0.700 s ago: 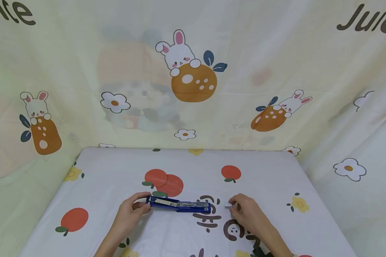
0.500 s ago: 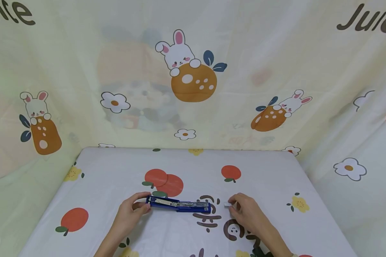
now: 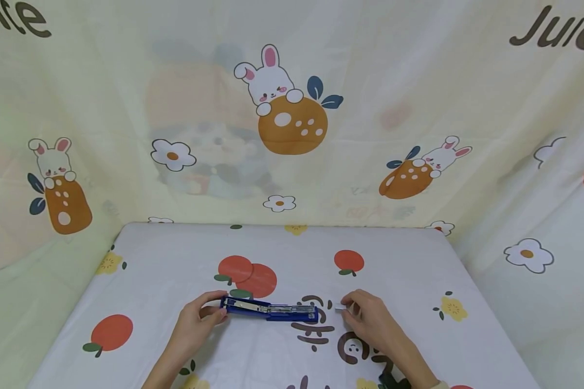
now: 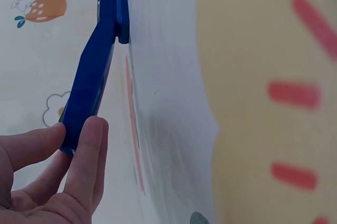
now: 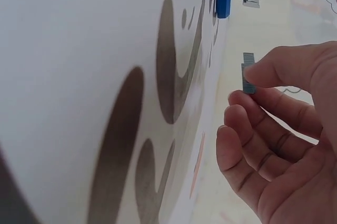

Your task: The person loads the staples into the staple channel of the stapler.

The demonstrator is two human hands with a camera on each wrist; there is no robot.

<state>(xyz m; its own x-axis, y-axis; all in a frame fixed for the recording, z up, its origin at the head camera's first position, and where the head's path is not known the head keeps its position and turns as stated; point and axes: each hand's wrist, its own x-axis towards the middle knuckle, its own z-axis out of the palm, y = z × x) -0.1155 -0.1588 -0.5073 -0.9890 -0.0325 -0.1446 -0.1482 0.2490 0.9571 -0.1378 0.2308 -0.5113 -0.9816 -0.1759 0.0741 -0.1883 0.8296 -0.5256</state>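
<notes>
A blue stapler (image 3: 292, 314) lies opened out lengthwise on the table, its metal staple channel facing up in the head view. My left hand (image 3: 198, 319) pinches the end of its swung-back top between thumb and fingers; the left wrist view shows that blue arm (image 4: 90, 79) slanting up from the base. To the right, my right hand (image 3: 372, 314) holds a short strip of staples (image 5: 248, 74) between thumb and index finger. The strip is above the table, a small gap away from the stapler's right end. The other right fingers are loosely bent.
A white tablecloth (image 3: 175, 243) with printed fruit, flowers and lettering covers the table. Behind it hangs a pale printed curtain (image 3: 199, 97). A black object (image 3: 394, 381) partly shows beneath the right forearm at the front.
My right hand has shifted slightly left and up in the head view, bringing the staples nearer the stapler. The left hand and stapler stay in place.
</notes>
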